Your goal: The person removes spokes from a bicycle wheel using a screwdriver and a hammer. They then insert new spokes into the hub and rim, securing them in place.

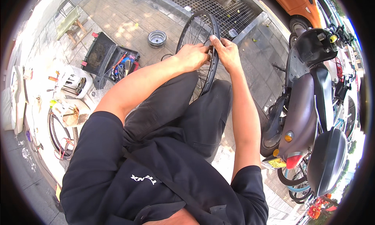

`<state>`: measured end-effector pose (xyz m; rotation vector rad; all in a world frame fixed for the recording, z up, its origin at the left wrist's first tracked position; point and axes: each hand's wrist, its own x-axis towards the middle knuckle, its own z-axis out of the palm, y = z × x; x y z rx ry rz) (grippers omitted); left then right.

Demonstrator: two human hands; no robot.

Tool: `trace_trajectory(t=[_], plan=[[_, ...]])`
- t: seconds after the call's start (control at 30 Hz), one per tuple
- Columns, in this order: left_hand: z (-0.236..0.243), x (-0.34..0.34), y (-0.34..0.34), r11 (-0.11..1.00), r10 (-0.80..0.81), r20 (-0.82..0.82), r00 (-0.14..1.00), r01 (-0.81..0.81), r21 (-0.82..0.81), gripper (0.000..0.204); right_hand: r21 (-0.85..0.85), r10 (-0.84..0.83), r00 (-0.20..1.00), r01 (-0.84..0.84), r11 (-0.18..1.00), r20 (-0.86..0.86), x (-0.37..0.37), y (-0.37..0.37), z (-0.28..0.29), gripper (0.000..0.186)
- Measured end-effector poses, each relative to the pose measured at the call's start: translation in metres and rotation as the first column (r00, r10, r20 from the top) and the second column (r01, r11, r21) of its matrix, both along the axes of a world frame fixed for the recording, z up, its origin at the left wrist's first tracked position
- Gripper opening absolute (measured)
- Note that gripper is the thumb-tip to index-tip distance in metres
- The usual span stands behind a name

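Observation:
A bicycle wheel (213,70) without a tyre stands upright between my knees, its black rim and thin spokes showing. My left hand (194,56) reaches in from the left, its fingers curled at the spokes and the rim's inner side. Gripping the rim from the right is my right hand (226,56), with the thumb on top and the fingers bent against it. Both hands are close together at the same stretch of rim. Whether a small part or tool sits between the fingertips is hidden. The wheel's lower part disappears between my dark trousers.
An open black toolbox (103,59) with tools lies left, near a round metal bowl (157,38). A small wooden stool (74,25) stands farther back. To the right is a parked scooter (300,119); an orange car (291,4) stands beyond. A metal grate (195,0) surrounds a tree trunk.

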<state>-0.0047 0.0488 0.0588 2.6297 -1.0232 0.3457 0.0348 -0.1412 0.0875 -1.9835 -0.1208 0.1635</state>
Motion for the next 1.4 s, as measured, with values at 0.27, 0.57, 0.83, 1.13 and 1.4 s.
trace_trajectory(t=[0.27,0.57,0.83,1.13,1.4], plan=[[0.020,-0.023,0.012,0.932,-0.053,-0.385,0.921,-0.093,-0.351,0.030,0.107,0.053,0.997,-0.046,0.993,-0.058,-0.028,-0.015,0.007,0.034],[0.015,-0.018,0.007,0.854,-0.018,-0.473,0.881,-0.232,-0.465,0.027,-0.235,-0.168,0.983,0.183,0.955,0.079,-0.130,0.040,0.015,0.080],[0.021,0.001,0.010,0.791,-0.082,-0.426,0.901,-0.201,-0.578,0.017,-0.056,-0.228,0.925,0.257,0.965,0.304,-0.113,0.043,0.014,0.057],[-0.009,-0.008,-0.001,0.609,-0.215,-0.561,0.799,-0.340,-0.717,0.027,-0.122,-0.181,0.971,0.202,0.972,0.158,-0.118,0.038,0.027,0.059],[-0.019,-0.020,-0.010,0.585,-0.003,-0.432,0.902,-0.349,-0.732,0.014,-0.194,-0.164,0.931,0.236,0.952,0.326,-0.111,0.039,0.020,0.050]])
